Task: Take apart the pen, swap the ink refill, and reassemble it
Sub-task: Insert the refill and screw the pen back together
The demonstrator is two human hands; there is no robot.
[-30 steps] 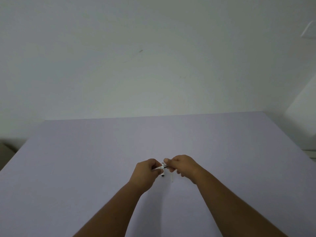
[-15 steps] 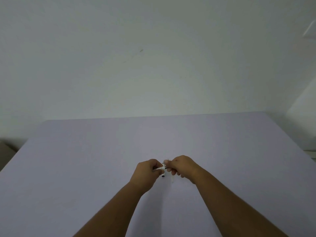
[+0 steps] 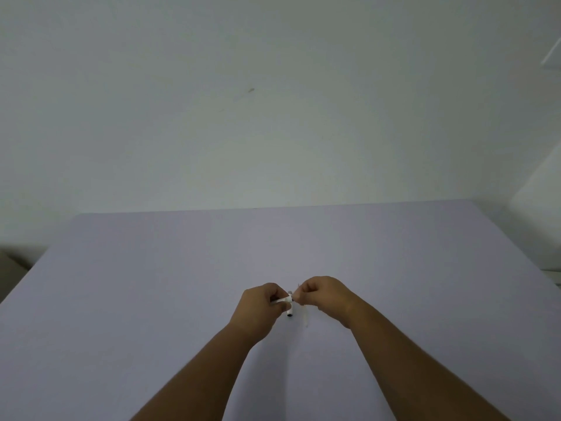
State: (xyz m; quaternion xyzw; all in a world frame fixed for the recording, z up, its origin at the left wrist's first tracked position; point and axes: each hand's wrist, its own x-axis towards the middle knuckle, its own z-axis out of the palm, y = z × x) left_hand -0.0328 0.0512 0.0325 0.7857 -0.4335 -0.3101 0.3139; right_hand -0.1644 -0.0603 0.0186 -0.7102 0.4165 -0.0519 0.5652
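Observation:
Both hands meet low over the middle of the pale lilac table. My left hand is closed around a short white pen barrel, whose end pokes out to the right between the hands. A second white piece with a dark open end lies just below it on the table. My right hand is pinched shut on a small pen part that is almost wholly hidden by the fingers; a thin tip shows at its left. A faint pale sliver, perhaps a refill, lies beneath the right hand.
A plain white wall stands behind the table's far edge. The table's left edge drops off beside a dark corner, and a white surface stands at the right.
My right hand has drawn slightly right and away from the left, opening a small gap between the hands. The left hand still holds the white barrel.

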